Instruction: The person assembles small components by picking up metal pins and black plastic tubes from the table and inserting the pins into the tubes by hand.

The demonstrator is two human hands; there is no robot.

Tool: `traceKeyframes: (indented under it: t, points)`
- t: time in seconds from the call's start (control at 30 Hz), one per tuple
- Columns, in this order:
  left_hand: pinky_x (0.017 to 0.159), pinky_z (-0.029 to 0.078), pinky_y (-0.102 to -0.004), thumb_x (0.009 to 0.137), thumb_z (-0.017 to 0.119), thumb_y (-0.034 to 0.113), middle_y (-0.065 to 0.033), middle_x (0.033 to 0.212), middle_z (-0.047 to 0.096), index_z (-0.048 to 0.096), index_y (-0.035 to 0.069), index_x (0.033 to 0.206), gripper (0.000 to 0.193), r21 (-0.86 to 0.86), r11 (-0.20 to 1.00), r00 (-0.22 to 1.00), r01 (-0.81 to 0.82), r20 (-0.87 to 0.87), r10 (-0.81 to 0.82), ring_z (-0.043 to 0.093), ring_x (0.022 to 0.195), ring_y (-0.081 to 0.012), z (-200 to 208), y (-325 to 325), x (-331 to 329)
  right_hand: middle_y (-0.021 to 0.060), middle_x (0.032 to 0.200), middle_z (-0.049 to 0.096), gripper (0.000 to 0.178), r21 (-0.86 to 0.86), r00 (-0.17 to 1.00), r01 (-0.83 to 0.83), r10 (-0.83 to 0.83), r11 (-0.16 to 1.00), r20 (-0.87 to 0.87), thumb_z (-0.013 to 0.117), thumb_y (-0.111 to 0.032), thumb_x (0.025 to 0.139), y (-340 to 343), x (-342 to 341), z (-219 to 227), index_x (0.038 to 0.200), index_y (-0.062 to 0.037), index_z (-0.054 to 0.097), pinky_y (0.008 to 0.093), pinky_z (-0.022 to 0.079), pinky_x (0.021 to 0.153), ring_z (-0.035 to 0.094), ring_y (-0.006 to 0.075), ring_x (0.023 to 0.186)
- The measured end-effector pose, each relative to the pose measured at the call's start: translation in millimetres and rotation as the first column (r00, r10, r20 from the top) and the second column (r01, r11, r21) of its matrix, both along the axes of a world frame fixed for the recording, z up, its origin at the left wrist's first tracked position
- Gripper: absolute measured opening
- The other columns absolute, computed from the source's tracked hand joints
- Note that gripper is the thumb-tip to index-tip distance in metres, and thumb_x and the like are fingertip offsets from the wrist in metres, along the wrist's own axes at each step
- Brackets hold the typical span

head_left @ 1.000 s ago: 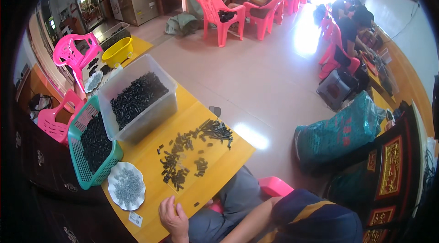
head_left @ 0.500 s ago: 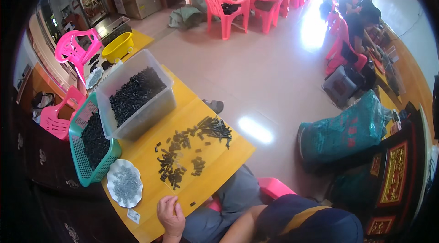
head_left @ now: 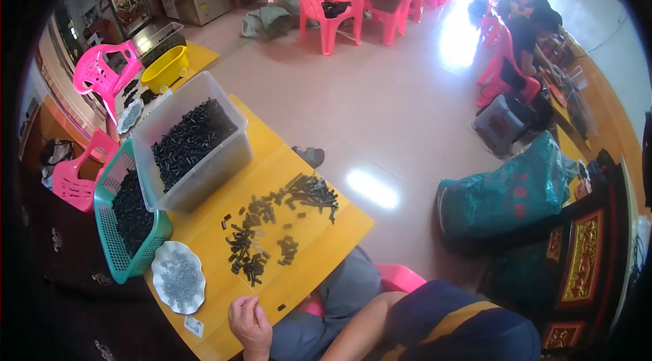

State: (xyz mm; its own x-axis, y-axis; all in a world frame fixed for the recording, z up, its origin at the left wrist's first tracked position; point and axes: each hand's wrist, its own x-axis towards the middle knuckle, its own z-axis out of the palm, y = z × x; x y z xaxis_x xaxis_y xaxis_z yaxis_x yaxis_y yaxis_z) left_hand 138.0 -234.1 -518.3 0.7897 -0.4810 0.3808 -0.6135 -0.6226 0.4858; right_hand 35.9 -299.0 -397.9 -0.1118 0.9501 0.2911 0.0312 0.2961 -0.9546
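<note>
At the near edge of the yellow tabletop, my left hand (head_left: 250, 327) has its fingers curled together; whatever they may hold cannot be made out. Just right of it lies one small black tube piece (head_left: 281, 307). Farther up the table are loose piles of short black tubes (head_left: 249, 252), with a bunch of longer black pieces (head_left: 314, 192) at the far end. A scalloped white plate (head_left: 157, 281) of small, pale, shiny pieces sits left of my hand. My right forearm runs down to the lower edge; the right hand is out of view.
A clear plastic bin (head_left: 197, 188) and a green basket (head_left: 112, 252), both filled with black pieces, stand on the left. A small printed tag (head_left: 194, 326) lies by the plate. A large green sack (head_left: 506, 184) stands to the right. Other people sit on pink chairs (head_left: 326, 4) farther off.
The view has shifted slightly, so the table and bins appear a little farther left. My left hand keeps its curled pose by the table edge; the piles look the same.
</note>
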Motion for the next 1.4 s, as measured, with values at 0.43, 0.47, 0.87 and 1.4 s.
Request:
traceKeyframes:
  t: [0.43,0.47,0.87,1.4]
  points:
    - [0.078,0.051,-0.042,0.085,0.065,0.008,-0.0108,0.098,0.064,0.069,0.005,0.102,0.017,-0.011,0.997,0.995,-0.077,0.061,0.077,0.063,0.091,-0.0327,-19.3,-1.5,6.9,0.0161,0.092,0.066,0.015,-0.032,0.577,0.815,-0.808,0.578,0.117,0.064,-0.018,0.09,-132.1,82.2,-19.7,0.097,-0.0056,0.065,0.0448,0.05,0.076,0.063,0.0376,0.088]
    - [0.078,0.05,-0.0417,0.085,0.065,0.008,-0.0094,0.098,0.064,0.069,0.006,0.101,0.016,-0.013,0.998,0.996,-0.069,0.053,0.069,0.063,0.091,-0.0313,-15.9,1.3,6.4,0.0144,0.092,0.065,0.016,-0.015,0.537,0.843,-0.84,0.537,0.082,0.065,-0.017,0.091,-140.5,85.4,-28.0,0.103,-0.0061,0.065,0.0446,0.05,0.076,0.063,0.0375,0.089]
    - [0.076,0.05,-0.0414,0.085,0.066,0.004,-0.0113,0.096,0.063,0.068,0.003,0.098,0.013,-0.017,0.994,0.994,-0.107,0.018,0.107,0.063,0.089,-0.0326,-2.2,-2.8,3.4,0.0122,0.081,0.063,0.008,0.027,-0.181,0.973,-0.679,-0.231,0.711,0.07,-0.008,0.084,-198.8,89.2,-98.1,0.091,-0.0061,0.067,0.0381,0.053,0.064,0.067,0.0303,0.072]
    - [0.073,0.049,-0.04,0.073,0.08,0.013,-0.0071,0.088,0.062,0.071,0.008,0.102,0.031,0.021,0.998,0.997,0.062,-0.042,-0.061,0.063,0.081,-0.0289,6.5,-18.6,-12.0,0.0102,0.078,0.062,0.009,-0.063,-0.176,0.964,-0.8,-0.258,0.574,0.071,-0.013,0.088,-186.6,72.0,-92.6,0.092,-0.0067,0.066,0.035,0.05,0.057,0.063,0.0252,0.062]
